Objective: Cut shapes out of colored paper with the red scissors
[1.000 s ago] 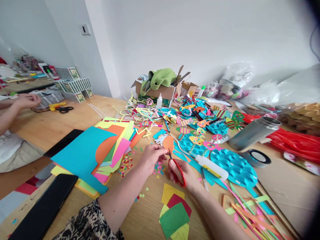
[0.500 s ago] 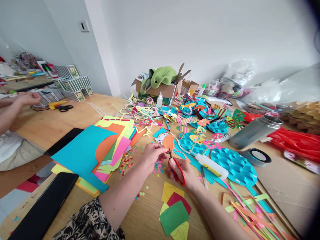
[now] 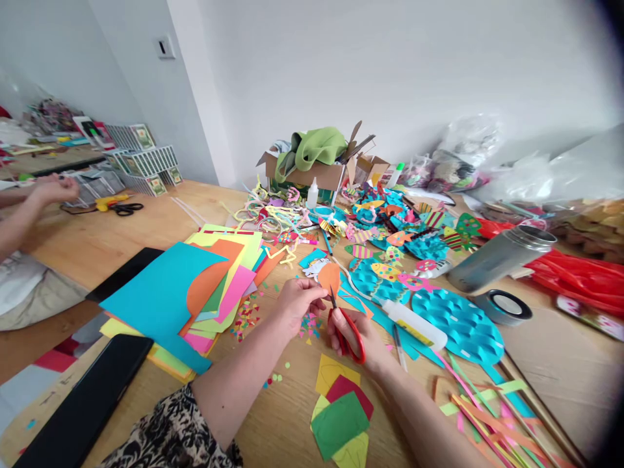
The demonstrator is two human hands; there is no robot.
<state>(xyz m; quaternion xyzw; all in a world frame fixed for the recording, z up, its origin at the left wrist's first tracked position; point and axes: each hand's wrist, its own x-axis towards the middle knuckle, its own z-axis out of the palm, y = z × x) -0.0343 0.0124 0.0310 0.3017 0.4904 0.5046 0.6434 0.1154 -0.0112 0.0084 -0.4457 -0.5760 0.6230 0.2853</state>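
Note:
Between the thumb and fingers of my left hand (image 3: 298, 304) is the edge of a small orange paper piece (image 3: 330, 275) with a rounded outline. My right hand (image 3: 361, 341) is closed around the red handles of a pair of scissors (image 3: 351, 338). Their narrow blades lie at the lower edge of the orange paper, close to my left fingertips. A thin orange offcut (image 3: 359, 303) curls just right of the blades. Below my hands lie small cut papers, a green one (image 3: 340, 424) on top of red and yellow ones. Tiny confetti bits (image 3: 308, 326) are scattered under my wrists.
Left are stacked coloured sheets (image 3: 160, 286) and a black phone (image 3: 88, 409). Right lie a glue bottle (image 3: 414, 325), blue scaly paper discs (image 3: 455, 325), a steel flask (image 3: 502, 257) and paper strips (image 3: 492, 416). A crammed carton (image 3: 305, 179) stands behind. Another person's hands (image 3: 56, 188) are far left.
The scissors' red handles have shifted very slightly to the right and down. Both hands keep nearly the same position, and the orange paper stays in my left fingers.

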